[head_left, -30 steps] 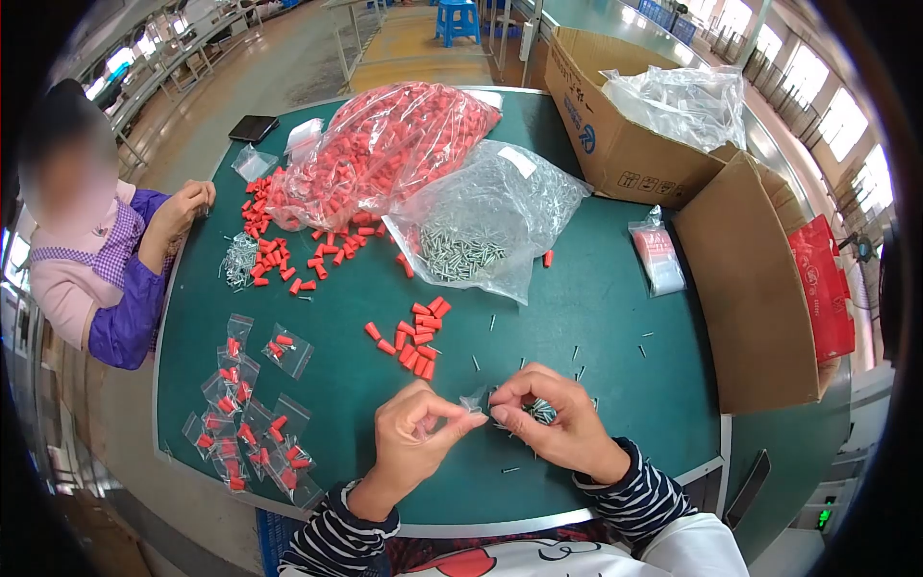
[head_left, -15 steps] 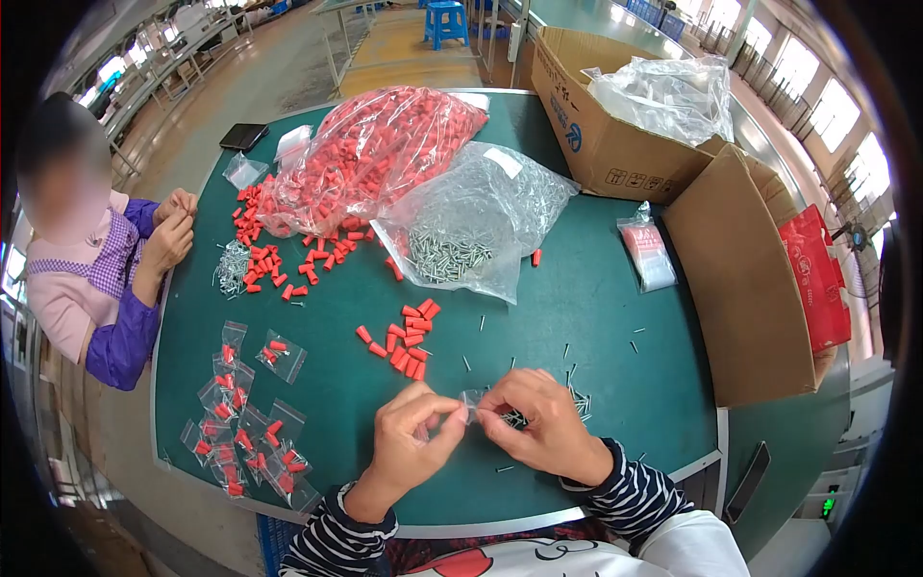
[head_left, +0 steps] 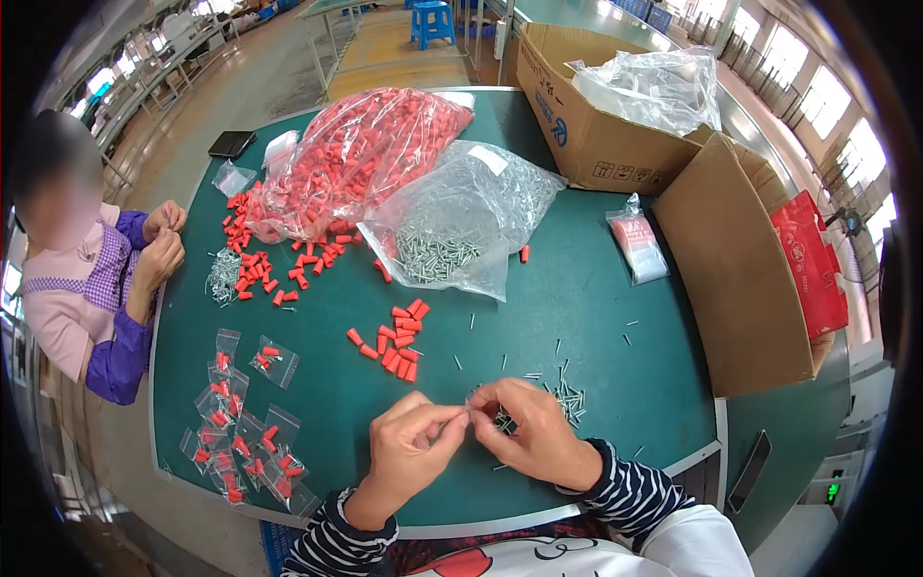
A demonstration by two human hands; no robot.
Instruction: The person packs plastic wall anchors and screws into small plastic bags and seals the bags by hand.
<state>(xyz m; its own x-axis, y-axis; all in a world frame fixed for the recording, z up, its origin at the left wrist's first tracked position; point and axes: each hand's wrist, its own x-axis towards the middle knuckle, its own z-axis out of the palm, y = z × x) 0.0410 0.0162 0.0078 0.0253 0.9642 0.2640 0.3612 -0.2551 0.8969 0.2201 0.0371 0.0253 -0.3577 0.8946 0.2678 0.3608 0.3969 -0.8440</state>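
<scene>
My left hand (head_left: pixel 411 448) and my right hand (head_left: pixel 531 429) meet fingertip to fingertip near the table's front edge. Both pinch a small clear plastic bag, mostly hidden between the fingers. Loose screws (head_left: pixel 569 396) lie behind and to the right of my right hand, some partly covered by it. Beyond my left hand sits a small group of red plastic caps (head_left: pixel 402 335). Several filled zip bags (head_left: pixel 272 362), with red caps and screws inside, are spread at the left front of the table.
A large bag of red caps (head_left: pixel 370 154) and a clear bag of screws (head_left: pixel 437 252) lie at the back. Cardboard boxes (head_left: pixel 740 279) stand at the right, near a pack of small bags (head_left: pixel 637 248). A co-worker (head_left: pixel 101 269) sits at the left, both hands at the table edge.
My right hand has moved left, away from the screws, and its fingertips have met my left hand's at the small bag. The view has shifted slightly. The co-worker's hands have come together.
</scene>
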